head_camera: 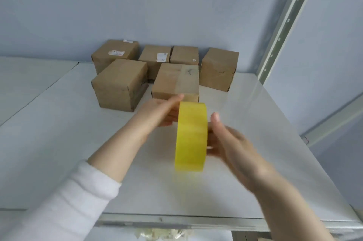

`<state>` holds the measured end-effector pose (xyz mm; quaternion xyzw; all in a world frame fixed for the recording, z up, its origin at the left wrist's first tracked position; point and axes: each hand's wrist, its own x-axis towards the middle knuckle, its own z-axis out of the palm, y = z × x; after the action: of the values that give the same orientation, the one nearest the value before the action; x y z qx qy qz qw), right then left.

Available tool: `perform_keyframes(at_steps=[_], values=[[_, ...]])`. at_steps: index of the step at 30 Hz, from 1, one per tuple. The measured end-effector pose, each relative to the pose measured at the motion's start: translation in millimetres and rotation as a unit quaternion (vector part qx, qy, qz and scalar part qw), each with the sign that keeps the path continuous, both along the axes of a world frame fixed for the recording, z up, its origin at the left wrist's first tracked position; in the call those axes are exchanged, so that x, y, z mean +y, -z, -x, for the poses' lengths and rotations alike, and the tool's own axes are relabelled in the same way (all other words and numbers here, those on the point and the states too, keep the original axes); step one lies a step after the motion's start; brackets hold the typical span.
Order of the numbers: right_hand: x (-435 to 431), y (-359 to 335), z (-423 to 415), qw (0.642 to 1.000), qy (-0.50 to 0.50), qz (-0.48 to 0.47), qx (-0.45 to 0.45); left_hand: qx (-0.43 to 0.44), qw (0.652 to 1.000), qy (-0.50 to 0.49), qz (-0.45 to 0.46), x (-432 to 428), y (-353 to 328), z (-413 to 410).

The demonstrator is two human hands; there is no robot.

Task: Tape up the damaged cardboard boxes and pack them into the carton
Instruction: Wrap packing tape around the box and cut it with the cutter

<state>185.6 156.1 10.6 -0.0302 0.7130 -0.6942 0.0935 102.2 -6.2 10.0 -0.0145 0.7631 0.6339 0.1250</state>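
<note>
A yellow roll of packing tape [191, 136] is held on edge above the white shelf, between both hands. My left hand [159, 112] presses its left face and my right hand [229, 142] grips its right face; the right hand is blurred. Behind the roll stand several small brown cardboard boxes: a near middle one [175, 81] just beyond my left fingertips, a near left one [119, 83], and others along the wall, including a far right one [219, 68] with a torn side. No carton is in view.
The white shelf board [78, 132] ends at a metal front edge [176, 219] close to me. A perforated metal upright [282, 24] rises at the right. A second white board [29, 83] adjoins on the left. The wall stands right behind the boxes.
</note>
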Motion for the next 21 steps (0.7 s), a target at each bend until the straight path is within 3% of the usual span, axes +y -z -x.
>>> perform_keyframes(at_steps=[2,4,5,7,10,15,19,21], values=[[29,5,16,0.993,0.071,-0.083,0.044,-0.050,0.997,-0.003,-0.062,2,-2,2],[54,12,37,0.938,0.114,-0.311,0.098,-0.083,0.992,0.010,-0.094,3,-3,3],[63,18,47,0.901,0.087,-0.411,0.107,-0.094,0.991,0.014,-0.098,4,-4,3],[70,30,60,0.861,0.010,-0.499,0.096,-0.105,0.989,0.013,-0.099,5,-7,4],[69,36,65,0.872,-0.029,-0.475,0.113,-0.102,0.989,0.004,-0.106,6,-8,3],[71,23,66,0.949,0.038,-0.295,0.102,-0.080,0.990,-0.005,-0.115,5,-4,3],[57,-5,70,0.952,0.078,-0.203,0.215,-0.078,0.990,0.007,-0.115,1,-2,7],[43,-20,76,0.931,0.075,-0.224,0.278,-0.084,0.990,0.009,-0.115,0,0,8]])
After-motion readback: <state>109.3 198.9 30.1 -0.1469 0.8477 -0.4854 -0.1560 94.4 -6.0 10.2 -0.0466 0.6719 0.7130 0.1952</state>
